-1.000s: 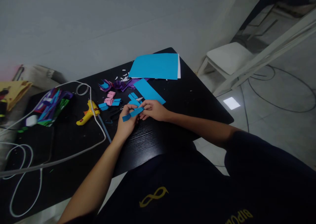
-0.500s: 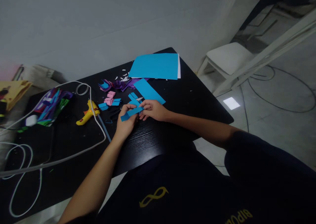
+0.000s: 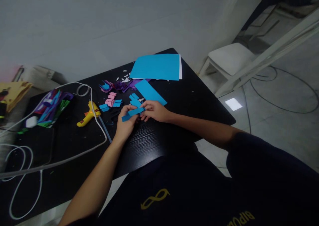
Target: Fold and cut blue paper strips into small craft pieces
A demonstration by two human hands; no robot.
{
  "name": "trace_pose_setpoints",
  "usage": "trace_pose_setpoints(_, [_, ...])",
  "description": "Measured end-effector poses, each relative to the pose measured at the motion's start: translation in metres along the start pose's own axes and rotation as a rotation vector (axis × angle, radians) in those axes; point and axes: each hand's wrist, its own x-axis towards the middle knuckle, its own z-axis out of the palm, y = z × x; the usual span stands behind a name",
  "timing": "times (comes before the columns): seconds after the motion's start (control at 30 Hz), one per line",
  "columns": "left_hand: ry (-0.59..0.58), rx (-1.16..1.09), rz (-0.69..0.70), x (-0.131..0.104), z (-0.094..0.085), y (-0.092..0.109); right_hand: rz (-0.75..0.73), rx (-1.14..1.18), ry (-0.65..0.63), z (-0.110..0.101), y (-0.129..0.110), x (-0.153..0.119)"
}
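A narrow blue paper strip (image 3: 132, 114) lies across the fingers of my left hand (image 3: 125, 125), which are closed on it. My right hand (image 3: 157, 111) pinches the strip's right end. Just beyond my hands are small cut blue pieces (image 3: 134, 99) and a larger blue paper piece (image 3: 151, 92). Part of a metal tool, perhaps scissors, shows by my right fingertips. Folded pink pieces (image 3: 111, 99) and more folded blue pieces (image 3: 104, 107) lie to the left of these.
A yellow glue gun (image 3: 89, 114) and a white cable (image 3: 99, 128) lie on the black table (image 3: 144, 146). Large blue sheets (image 3: 157, 66), purple scraps (image 3: 129, 85) and a colourful bundle (image 3: 52, 107) lie farther out. A white chair (image 3: 231, 58) stands at the right.
The left end of the blue strip has tilted up very slightly. Both hands stay in nearly the same place.
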Motion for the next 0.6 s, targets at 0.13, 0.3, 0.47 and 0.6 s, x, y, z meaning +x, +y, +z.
trace_pose_setpoints(0.13, [-0.010, -0.009, -0.007, 0.000, 0.001, -0.001, -0.017, -0.013, -0.015, -0.001, 0.002, 0.001])
trace_pose_setpoints(0.3, [-0.066, -0.050, 0.045, -0.001, 0.002, -0.005, -0.019, -0.049, -0.029, -0.003, 0.006, 0.002])
trace_pose_setpoints(0.47, [-0.057, -0.004, 0.080, -0.004, 0.004, 0.000, -0.037, -0.033, -0.029, -0.005, 0.010, 0.005])
trace_pose_setpoints(0.6, [-0.055, 0.088, 0.128, -0.004, 0.003, 0.001, -0.046, -0.012, -0.026, -0.005, 0.011, 0.005])
